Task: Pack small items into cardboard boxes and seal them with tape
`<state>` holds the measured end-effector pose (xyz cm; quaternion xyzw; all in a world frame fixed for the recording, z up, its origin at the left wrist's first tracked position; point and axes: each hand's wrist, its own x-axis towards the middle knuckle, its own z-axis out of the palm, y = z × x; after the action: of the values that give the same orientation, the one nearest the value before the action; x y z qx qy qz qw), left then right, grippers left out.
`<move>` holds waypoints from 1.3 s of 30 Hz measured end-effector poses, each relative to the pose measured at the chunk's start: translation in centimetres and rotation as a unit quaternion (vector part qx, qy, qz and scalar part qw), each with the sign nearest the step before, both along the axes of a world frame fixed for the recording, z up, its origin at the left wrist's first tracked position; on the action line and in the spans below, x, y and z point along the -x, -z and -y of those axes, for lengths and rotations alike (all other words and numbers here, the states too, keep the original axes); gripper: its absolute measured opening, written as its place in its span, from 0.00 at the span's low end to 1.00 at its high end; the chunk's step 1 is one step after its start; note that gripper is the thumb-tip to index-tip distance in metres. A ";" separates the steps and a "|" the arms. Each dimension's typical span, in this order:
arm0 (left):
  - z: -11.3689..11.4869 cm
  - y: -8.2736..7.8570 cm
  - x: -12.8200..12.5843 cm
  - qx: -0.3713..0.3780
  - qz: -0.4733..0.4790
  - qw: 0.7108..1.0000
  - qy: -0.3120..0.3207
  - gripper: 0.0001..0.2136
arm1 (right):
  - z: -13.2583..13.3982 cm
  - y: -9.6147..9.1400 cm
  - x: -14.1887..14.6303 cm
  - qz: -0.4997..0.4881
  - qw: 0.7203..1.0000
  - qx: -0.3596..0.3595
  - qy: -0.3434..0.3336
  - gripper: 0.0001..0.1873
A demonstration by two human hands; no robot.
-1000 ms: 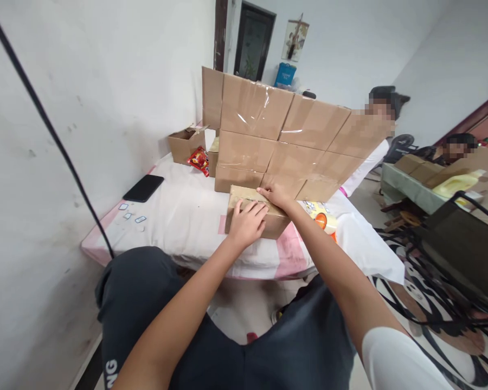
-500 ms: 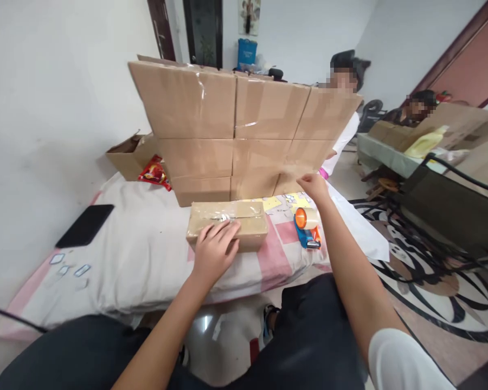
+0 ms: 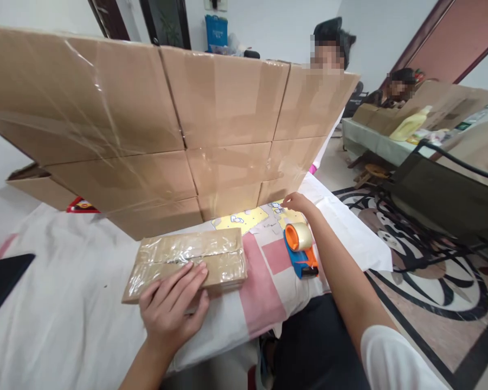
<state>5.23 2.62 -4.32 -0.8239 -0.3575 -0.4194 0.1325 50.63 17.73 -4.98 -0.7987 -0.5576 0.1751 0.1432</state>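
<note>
Right fingers (image 3: 293, 202): gone from box (image 3: 223, 259), near tape dispenser (image 3: 297, 261); closure unclear
Left fingers (image 3: 187, 281): loosely apart on box
Bench (image 3: 89, 287): cloth-covered
Floor (image 3: 435, 295): patterned

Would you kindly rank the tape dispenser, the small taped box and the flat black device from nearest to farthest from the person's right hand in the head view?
1. Tape dispenser: just on the near side of the right hand.
2. Small taped box: farther left, with the left hand on it.
3. Flat black device: at the picture's left edge.
</note>
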 end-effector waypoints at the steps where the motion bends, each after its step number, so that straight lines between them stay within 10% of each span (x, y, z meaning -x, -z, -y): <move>1: -0.1 0.1 -0.1 0.001 0.003 1.000 -0.002 0.28 | -0.6 0.2 0.0 0.002 1.000 0.011 0.000 0.11; 15: 0.4 -0.3 -0.7 0.012 0.063 0.998 0.013 0.13 | -0.9 2.9 0.4 0.057 0.997 -0.028 -0.044 0.08; 35: 1.8 -0.5 -1.0 -0.014 0.064 0.997 0.032 0.12 | 4.4 0.0 -0.4 0.071 0.987 -0.130 -0.058 0.11; 39: 2.7 -1.1 -1.0 -0.137 -0.010 0.990 0.028 0.13 | 5.5 -0.5 -0.2 0.069 0.988 -0.133 -0.048 0.11</move>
<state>6.27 -0.12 -3.20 -0.8120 -0.2719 -0.4594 0.2361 50.78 12.24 -4.47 -0.7551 -0.6221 0.0502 0.2006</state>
